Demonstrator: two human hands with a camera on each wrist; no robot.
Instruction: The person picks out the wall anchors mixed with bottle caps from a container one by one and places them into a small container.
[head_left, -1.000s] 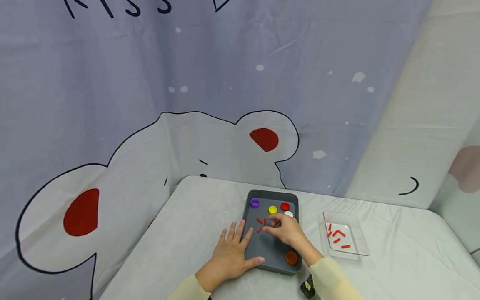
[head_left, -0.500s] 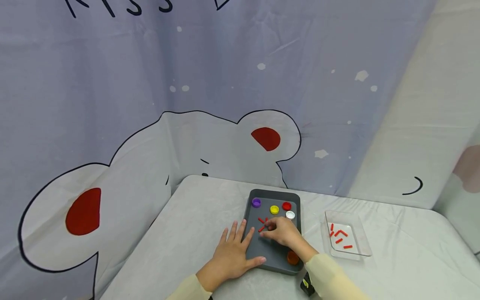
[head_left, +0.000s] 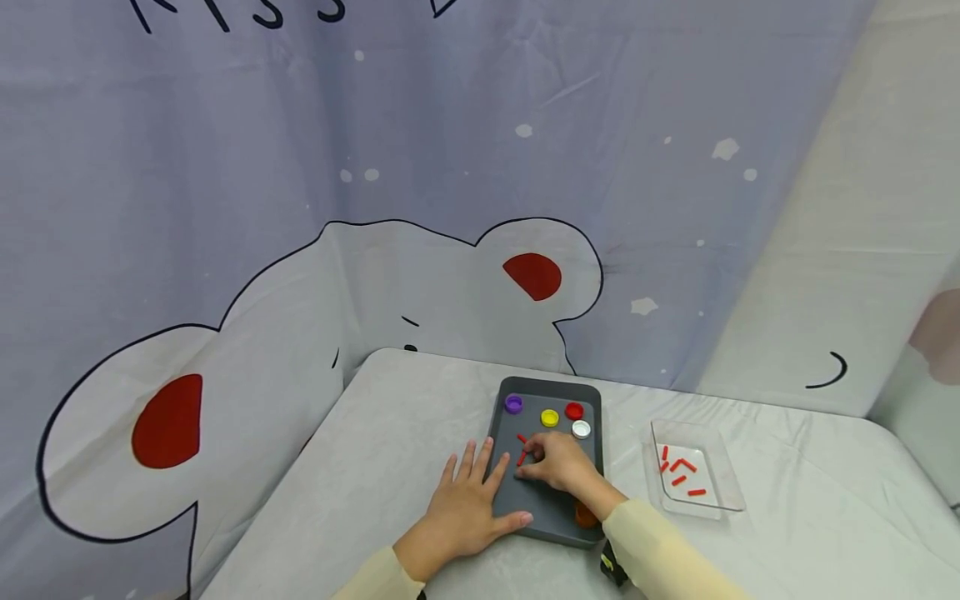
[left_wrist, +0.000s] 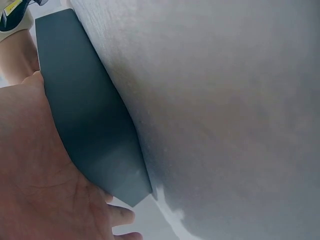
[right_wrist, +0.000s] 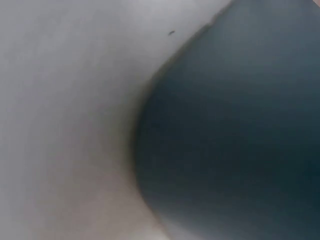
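Observation:
In the head view, my left hand (head_left: 462,510) lies with spread fingers over the left edge of a grey tray (head_left: 546,518). Its palm (left_wrist: 45,165) is beside the tray's outer wall (left_wrist: 90,105) in the left wrist view. My right hand (head_left: 562,463) is low over the tray's middle, thumb and fingers bent around the small red sticks. One red stick (head_left: 522,458) shows between thumb and forefinger, another stick (head_left: 522,437) just beyond the fingers. Whether the fingertips pinch a stick is hidden. Only the tray's blurred outer wall (right_wrist: 225,130) fills the right wrist view.
Purple (head_left: 513,404), yellow (head_left: 550,418), red (head_left: 573,411) and white caps (head_left: 581,429) sit in the tray's far half. An orange cap (head_left: 585,515) is near its front right corner, partly behind my right wrist. A clear box (head_left: 729,479) with several red sticks stands to the right.
My right hand has shifted slightly left and nearer over the red sticks, covering one that showed before. The white cap has come into full view. My left hand stays in place.

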